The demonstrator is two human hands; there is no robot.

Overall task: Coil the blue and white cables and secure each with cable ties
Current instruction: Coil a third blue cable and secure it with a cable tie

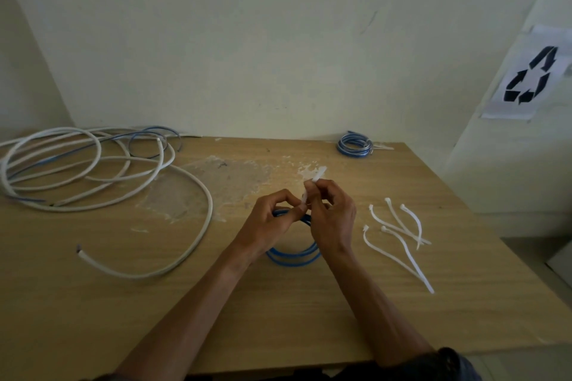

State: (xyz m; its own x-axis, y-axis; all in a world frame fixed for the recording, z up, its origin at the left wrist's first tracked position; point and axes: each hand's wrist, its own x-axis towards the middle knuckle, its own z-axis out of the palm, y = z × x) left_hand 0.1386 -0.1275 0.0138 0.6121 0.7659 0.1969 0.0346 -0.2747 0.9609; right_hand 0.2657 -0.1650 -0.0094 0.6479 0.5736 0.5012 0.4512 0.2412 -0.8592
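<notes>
One blue coil [354,145] lay tied; left hand [272,221] and right hand [332,221] pinched a tie [313,183] around a second coil [294,258]; white cable [93,164] lay loose.

Wooden worktop [309,318] against a pale wall [247,40].
Scuffed whitish patch [235,176] on its surface; a paper recycling sign [530,77] hangs on the right-hand wall.

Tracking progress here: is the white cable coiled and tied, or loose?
Loose: the white cable sprawls in uneven loops on the table, one end free, untied.
</notes>
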